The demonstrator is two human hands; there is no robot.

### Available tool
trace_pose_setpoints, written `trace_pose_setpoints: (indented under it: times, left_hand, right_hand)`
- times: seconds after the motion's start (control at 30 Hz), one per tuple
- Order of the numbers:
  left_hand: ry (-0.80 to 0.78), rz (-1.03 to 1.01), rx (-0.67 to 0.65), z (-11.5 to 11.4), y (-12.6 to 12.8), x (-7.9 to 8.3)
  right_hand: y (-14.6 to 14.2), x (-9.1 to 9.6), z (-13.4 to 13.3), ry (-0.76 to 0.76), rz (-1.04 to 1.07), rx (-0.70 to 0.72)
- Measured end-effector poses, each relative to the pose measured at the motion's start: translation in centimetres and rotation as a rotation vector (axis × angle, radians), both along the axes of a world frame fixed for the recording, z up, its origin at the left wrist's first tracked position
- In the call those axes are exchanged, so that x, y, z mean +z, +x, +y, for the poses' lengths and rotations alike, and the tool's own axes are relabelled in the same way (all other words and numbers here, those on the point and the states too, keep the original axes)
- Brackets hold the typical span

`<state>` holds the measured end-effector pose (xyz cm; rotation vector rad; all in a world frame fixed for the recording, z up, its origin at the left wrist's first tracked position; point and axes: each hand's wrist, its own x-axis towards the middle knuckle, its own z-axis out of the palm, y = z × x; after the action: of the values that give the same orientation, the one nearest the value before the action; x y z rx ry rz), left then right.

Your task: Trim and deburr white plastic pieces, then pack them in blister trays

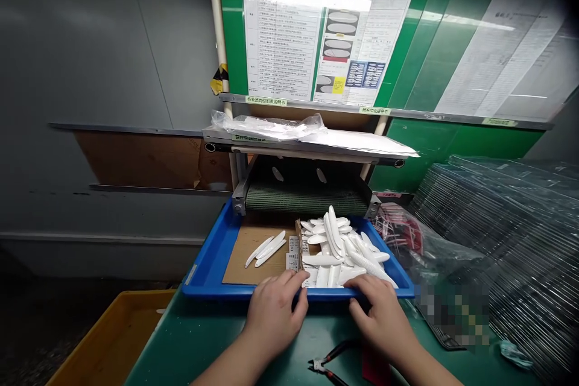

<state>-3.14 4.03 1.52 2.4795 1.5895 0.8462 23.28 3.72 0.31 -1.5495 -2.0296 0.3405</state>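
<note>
On the near rim of the blue tray [217,291] | left hand [275,303] and right hand [380,306] laid over; grip cannot be told | pressure best kept even, white pieces [333,234] undisturbed

Grey wall [90,42] left; green board [404,72]; dark floor [36,325].

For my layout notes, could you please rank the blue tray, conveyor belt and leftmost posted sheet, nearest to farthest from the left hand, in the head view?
1. Blue tray: at the left hand.
2. Conveyor belt: tray's far side.
3. Leftmost posted sheet: above the belt.
</note>
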Motion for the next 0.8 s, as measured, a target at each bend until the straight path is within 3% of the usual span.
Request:
trace_pose_setpoints:
  times: [0.2, 0.37, 0.53, 0.67, 0.8]
  left_hand:
    - [0.003, 0.048, 0.025, 0.2, 0.3, 0.1]
    - [0.063, 0.093, 0.029, 0.3, 0.4, -0.4]
    - [0.076, 0.096, -0.005, 0.4, 0.2, -0.8]
    - [0.103, 0.084, -0.031, 0.5, 0.0, -0.9]
    - [0.119, 0.082, -0.038, 0.4, -0.2, -1.0]
  right_hand:
    - [0.3, 3.1, 0.9, 0.042, 0.109, -0.046]
    - [0.7, 5.3, 6.3, 0.071, -0.177, -0.139]
    - [-0.9, 5.6, 12.2, 0.068, -0.312, -0.16]
    - [-2.6, 5.1, 14.2, 0.029, -0.403, -0.177]
    - [-2.2, 5.1, 15.2, -0.029, -0.464, -0.188]
